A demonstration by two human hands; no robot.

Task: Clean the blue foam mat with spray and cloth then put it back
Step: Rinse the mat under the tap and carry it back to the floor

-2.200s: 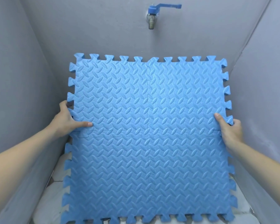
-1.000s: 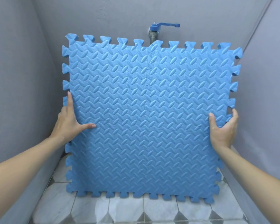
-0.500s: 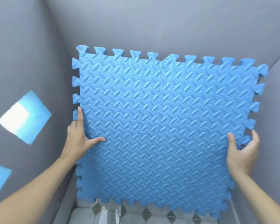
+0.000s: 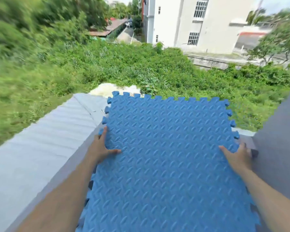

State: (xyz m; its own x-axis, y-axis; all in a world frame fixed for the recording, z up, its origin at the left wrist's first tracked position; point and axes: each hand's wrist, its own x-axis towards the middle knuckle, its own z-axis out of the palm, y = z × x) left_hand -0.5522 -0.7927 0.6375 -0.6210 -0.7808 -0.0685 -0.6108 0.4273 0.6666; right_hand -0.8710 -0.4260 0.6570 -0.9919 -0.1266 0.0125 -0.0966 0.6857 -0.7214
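The blue foam mat (image 4: 167, 154), textured and with toothed puzzle edges, fills the lower middle of the head view, tilted with its far edge up over a ledge. My left hand (image 4: 102, 148) grips its left edge, thumb on top. My right hand (image 4: 236, 154) grips its right edge the same way. No spray or cloth is in view.
A grey ledge (image 4: 40, 148) runs along the left, and a grey wall (image 4: 278, 148) rises on the right. Beyond lie thick green bushes (image 4: 107, 67) and a white building (image 4: 191, 22). The view is blurred at its sides.
The mat has been lifted out of the grey-walled corner with the tap and tipped flatter. The view swung up to the outdoors beyond the ledge. Both hands kept their grip on its edges.
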